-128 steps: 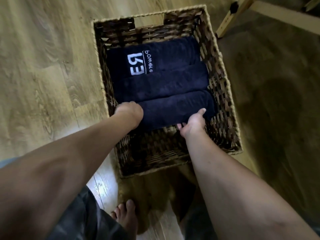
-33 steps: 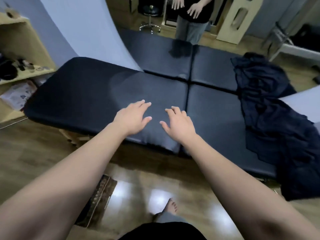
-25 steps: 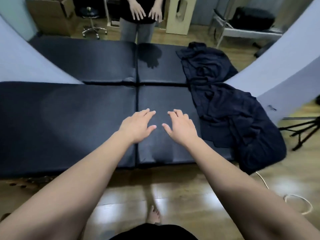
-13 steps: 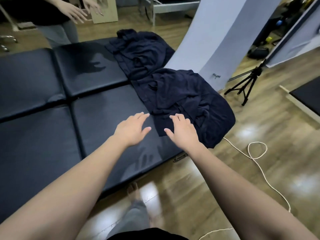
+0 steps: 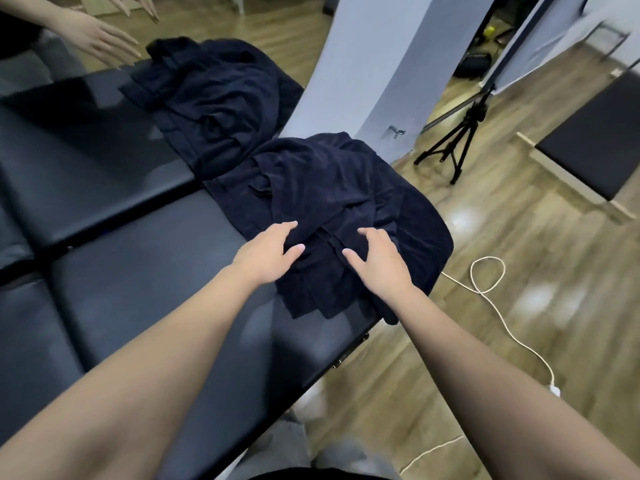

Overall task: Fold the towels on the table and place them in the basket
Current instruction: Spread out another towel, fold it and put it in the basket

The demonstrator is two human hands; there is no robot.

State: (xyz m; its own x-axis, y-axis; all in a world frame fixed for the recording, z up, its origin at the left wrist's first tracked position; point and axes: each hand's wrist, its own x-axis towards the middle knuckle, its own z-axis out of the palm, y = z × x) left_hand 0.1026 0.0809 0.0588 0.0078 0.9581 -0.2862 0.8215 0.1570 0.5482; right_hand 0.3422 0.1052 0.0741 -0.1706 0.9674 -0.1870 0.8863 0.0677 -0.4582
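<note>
A heap of crumpled dark navy towels (image 5: 325,188) lies on the right end of the black padded table (image 5: 131,271), part of it hanging over the table's edge. A second crumpled bunch of towels (image 5: 214,95) lies further back. My left hand (image 5: 270,251) is over the near edge of the heap, fingers spread and relaxed, holding nothing. Beside it my right hand (image 5: 377,258) is also open over the towels, fingers slightly bent. Whether they touch the cloth is unclear. The basket is out of view.
Another person's hands (image 5: 100,36) reach over the table's far left corner. A grey backdrop sheet (image 5: 374,64) hangs behind the towels. A black tripod (image 5: 453,140), a white cord (image 5: 491,292) on the wooden floor and another padded bench (image 5: 588,150) are to the right.
I left the basket with its folded towels and turned to the table. Over the last second both open hands moved right along the table and now hover over the towel heap.
</note>
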